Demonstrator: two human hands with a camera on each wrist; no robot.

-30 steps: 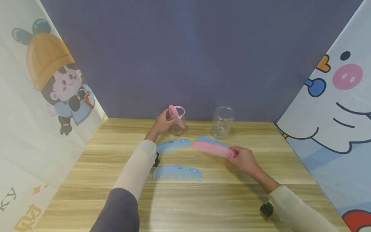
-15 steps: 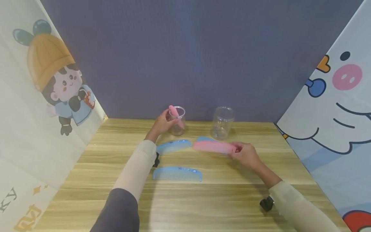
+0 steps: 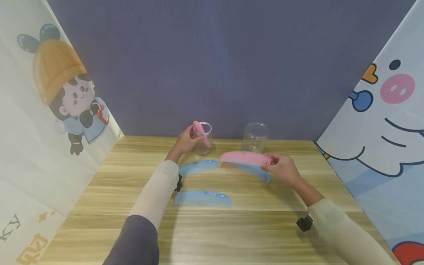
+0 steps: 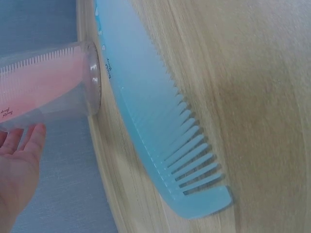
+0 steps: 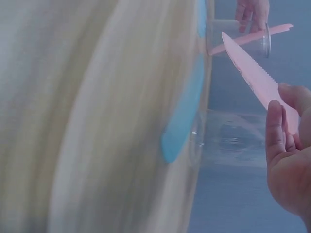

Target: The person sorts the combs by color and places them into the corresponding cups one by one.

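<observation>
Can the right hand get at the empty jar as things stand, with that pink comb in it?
Probably yes: the empty jar stands just beyond the right hand, nothing between them, though the pink comb occupies its fingers.

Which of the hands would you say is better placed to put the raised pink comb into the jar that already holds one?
Probably the right hand: it already holds the pink comb lifted off the table, while the left hand steadies the jar.
</observation>
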